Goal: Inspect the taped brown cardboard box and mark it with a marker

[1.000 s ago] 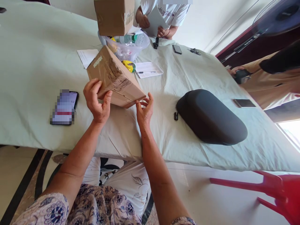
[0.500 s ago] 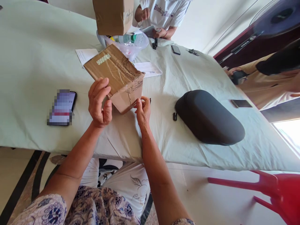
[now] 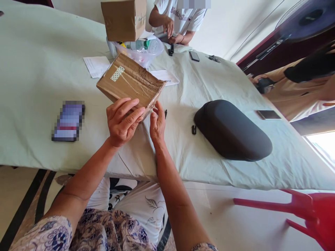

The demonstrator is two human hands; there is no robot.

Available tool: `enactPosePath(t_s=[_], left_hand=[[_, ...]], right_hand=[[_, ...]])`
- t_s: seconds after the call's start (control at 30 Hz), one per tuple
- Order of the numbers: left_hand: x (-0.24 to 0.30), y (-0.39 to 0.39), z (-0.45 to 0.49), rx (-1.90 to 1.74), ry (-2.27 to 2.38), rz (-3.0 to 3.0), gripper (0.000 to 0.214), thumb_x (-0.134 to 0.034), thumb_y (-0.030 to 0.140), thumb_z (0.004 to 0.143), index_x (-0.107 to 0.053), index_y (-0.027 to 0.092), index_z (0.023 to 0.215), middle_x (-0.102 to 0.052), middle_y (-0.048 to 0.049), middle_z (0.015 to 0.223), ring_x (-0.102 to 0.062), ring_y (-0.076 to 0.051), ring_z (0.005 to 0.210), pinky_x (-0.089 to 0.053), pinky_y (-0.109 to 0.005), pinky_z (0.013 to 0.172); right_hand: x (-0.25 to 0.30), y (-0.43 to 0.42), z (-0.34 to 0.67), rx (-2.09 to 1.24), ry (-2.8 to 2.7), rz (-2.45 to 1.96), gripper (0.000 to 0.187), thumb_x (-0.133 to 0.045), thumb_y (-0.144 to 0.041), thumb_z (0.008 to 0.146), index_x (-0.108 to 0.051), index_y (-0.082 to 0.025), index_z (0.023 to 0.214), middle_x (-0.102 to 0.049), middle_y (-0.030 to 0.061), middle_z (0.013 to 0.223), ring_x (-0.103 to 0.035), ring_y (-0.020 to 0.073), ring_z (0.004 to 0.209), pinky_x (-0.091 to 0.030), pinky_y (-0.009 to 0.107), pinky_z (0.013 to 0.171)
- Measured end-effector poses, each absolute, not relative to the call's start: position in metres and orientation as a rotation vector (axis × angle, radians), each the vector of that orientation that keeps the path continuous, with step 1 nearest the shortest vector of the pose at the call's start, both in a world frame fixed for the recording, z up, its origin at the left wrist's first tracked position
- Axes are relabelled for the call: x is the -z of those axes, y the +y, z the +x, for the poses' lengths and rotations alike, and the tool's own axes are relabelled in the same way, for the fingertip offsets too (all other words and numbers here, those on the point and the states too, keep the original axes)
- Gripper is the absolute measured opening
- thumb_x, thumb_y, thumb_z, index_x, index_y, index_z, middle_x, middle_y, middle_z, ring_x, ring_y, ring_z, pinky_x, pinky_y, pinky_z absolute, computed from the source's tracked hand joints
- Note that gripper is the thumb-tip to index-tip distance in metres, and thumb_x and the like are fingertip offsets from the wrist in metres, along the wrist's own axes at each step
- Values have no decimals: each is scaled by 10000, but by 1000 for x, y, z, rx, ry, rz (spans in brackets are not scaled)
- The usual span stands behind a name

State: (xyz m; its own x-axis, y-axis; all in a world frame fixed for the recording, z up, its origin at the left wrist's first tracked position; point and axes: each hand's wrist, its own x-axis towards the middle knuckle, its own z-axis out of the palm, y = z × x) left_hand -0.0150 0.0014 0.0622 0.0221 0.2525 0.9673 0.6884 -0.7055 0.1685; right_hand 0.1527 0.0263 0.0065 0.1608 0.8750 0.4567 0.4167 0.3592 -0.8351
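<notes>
A taped brown cardboard box (image 3: 130, 83) lies nearly flat just above the pale green tablecloth (image 3: 39, 69), its near corner towards me. My left hand (image 3: 123, 120) holds that near edge, thumb on top and fingers curled under it. My right hand (image 3: 157, 122) touches the box's right corner with fingertips pinched against the tape. A small black object (image 3: 165, 113) peeks out just behind my right hand.
A phone (image 3: 68, 120) lies left of my hands. A black oval case (image 3: 231, 129) sits to the right. Behind the box stand a clear plastic tub (image 3: 142, 50) and another cardboard box (image 3: 124, 19). Papers, phones, another person's hands (image 3: 170, 29) and a red stool (image 3: 306, 212) are around.
The box has been turned from standing tilted on edge to lying nearly flat. My left hand shifted right onto its near edge; my right hand stays at the corner.
</notes>
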Motion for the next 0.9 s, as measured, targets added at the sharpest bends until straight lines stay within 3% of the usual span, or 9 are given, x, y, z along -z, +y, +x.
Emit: enactPosePath(t_s=[0.17, 0.33, 0.47, 0.6, 0.77, 0.9], left_hand=[[-68, -1, -2, 1676, -1006, -1983, 242, -533, 307, 1013, -730, 353, 1146, -794, 3, 1173, -688, -199, 1130, -494, -386, 986], [-78, -5, 14, 1618, -1092, -2055, 255, -500, 315, 1025, -752, 324, 1064, -807, 2, 1119, -696, -211, 1092, -489, -416, 976], [-85, -8, 18, 1646, -1106, -2146, 247, -500, 288, 1020, -734, 307, 1099, -787, -15, 1161, -675, -224, 1157, -464, -435, 1043], [-89, -2, 5, 1697, -1204, -2203, 292, -459, 354, 1034, -697, 268, 1180, -691, -69, 1356, -639, -246, 1245, -451, -456, 1110], [-86, 15, -19, 1739, -1364, -2169, 349, -458, 462, 1022, -669, 281, 1234, -641, -77, 1429, -552, -284, 1383, -379, -503, 1210], [-84, 27, -36, 1820, -1481, -2098, 401, -541, 566, 965, -647, 335, 1276, -613, -47, 1467, -359, -322, 1543, -206, -596, 1297]], right_hand=[[-1, 26, 147, -415, -1621, -1059, 831, -551, -713, 884, -303, -321, 1574, -450, 125, 1603, -487, 301, 1454, -531, 531, 1080], [-1, 27, 141, -377, -1492, -1142, 677, -570, -566, 925, -376, -303, 1518, -612, 111, 1440, -680, 245, 1196, -603, 467, 963], [-8, 22, 143, -313, -1425, -1150, 558, -547, -532, 939, -464, -321, 1449, -699, 69, 1260, -718, 201, 1002, -595, 432, 929], [-14, 20, 145, -317, -1439, -1121, 476, -525, -508, 965, -512, -320, 1402, -730, 52, 1116, -705, 184, 880, -580, 439, 921], [-10, 26, 145, -404, -1582, -1168, 470, -553, -528, 957, -550, -319, 1378, -687, 95, 1331, -711, 203, 965, -583, 444, 942], [-1, 31, 146, -472, -1644, -1209, 480, -545, -554, 953, -573, -299, 1359, -705, 107, 1303, -720, 211, 970, -599, 433, 902]])
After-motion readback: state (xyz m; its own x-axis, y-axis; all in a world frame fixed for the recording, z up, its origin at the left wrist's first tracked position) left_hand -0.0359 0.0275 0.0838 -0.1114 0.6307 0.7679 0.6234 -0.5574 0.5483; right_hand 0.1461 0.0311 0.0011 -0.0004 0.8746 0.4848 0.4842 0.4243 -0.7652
